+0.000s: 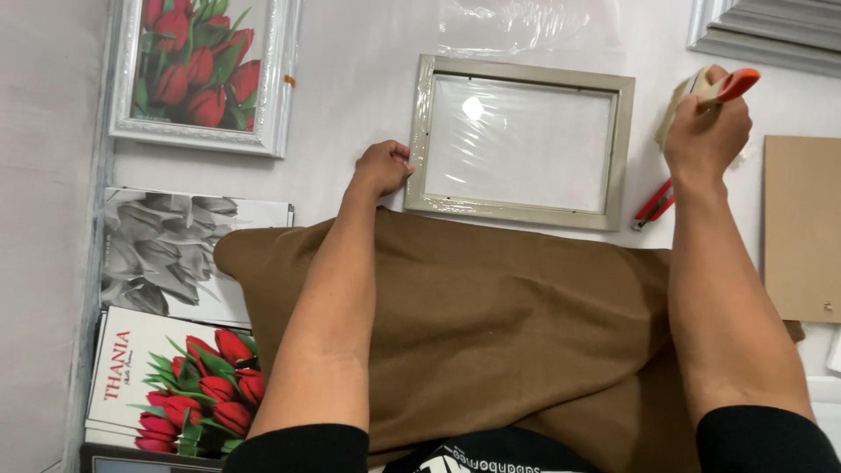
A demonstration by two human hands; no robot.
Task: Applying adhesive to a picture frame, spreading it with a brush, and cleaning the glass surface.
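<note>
A beige picture frame (522,143) lies face down on the white table, wrapped in clear film. My left hand (383,166) grips its left edge with curled fingers. To the right of the frame, my right hand (706,131) is closed around a tool with an orange handle (734,85) and a pale block-shaped head. Red-handled pliers (654,205) lie just below that hand, beside the frame's right corner.
A brown cloth (517,315) covers my lap and the table's near edge. A white-framed tulip picture (203,74) lies at the top left, with stacked flower prints (175,377) below it. A brown backing board (802,228) is at the right and a grey frame moulding (771,31) at the top right.
</note>
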